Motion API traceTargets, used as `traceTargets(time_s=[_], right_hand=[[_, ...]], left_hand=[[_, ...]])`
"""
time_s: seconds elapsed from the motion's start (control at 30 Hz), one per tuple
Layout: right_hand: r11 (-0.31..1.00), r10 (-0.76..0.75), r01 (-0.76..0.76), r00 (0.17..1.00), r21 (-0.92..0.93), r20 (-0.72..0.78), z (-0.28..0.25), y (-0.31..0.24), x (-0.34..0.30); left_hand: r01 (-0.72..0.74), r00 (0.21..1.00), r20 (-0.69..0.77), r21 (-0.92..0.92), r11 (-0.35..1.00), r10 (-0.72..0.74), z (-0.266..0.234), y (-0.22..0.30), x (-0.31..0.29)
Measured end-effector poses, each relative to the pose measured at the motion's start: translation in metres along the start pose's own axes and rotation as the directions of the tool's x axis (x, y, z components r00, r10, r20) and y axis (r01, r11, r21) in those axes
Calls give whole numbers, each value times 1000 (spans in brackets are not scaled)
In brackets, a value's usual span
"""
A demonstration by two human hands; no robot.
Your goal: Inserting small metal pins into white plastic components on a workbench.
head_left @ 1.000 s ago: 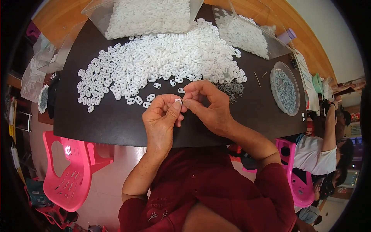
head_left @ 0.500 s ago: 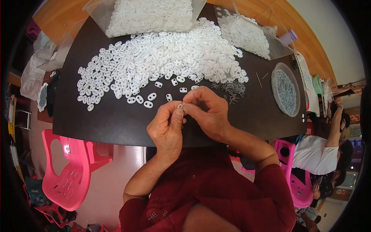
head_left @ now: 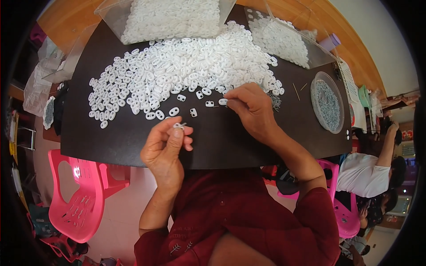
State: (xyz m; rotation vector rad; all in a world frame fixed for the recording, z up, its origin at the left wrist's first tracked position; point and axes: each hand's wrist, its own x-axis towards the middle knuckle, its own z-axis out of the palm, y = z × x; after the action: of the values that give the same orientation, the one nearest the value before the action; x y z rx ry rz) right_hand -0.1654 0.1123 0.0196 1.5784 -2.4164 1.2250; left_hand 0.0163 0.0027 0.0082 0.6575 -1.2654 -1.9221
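I'm watching through the head camera, and the left hand [head_left: 164, 150] is holding its grip pressed together, thumb against fingers, pinching a small white piece [head_left: 178, 126] above the near part of the table [head_left: 120, 144]. A thin grey sliver is showing on that piece; the thumb is covering too much for me to tell how the two are joined. Over to the right hand [head_left: 254, 108]: its fingers are curling down just beside a loose white link [head_left: 223, 102] near the pile's front edge. I can't tell whether that grip is touching the link or pinching anything, because the fingertips are hiding the gap. The same hand is blocking most of a heap of grey pins [head_left: 276, 103], leaving only its right edge peeking out. Behind, a big pile of white links [head_left: 191, 66] is spreading across the table, individual pieces blurring together toward the middle. The upper edge is cutting off a clear bin [head_left: 173, 22] full of white pieces. Far right, someone in a white shirt [head_left: 364, 175] is bending into the fisheye rim, partly lost in shadow.
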Motion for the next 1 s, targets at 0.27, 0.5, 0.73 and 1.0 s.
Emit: traceTargets(time_s=[0.27,0.5,0.73,1.0], right_hand=[[912,-265,279,960,-300,85,6,-3,10],[908,-223,240,971,-344,88,8,6,3],[877,-148,230,965,-421,218,12,5,9],[897,-92,181,969,-403,230,11,3,12]], left_hand=[[-32,997,-67,-42,999,29,-12,5,3],[20,1000,-10,-48,999,-21,-7,1,2],[31,999,25,-56,998,-30,-3,0,2],[64,996,63,-61,996,-60,4,-4,4]])
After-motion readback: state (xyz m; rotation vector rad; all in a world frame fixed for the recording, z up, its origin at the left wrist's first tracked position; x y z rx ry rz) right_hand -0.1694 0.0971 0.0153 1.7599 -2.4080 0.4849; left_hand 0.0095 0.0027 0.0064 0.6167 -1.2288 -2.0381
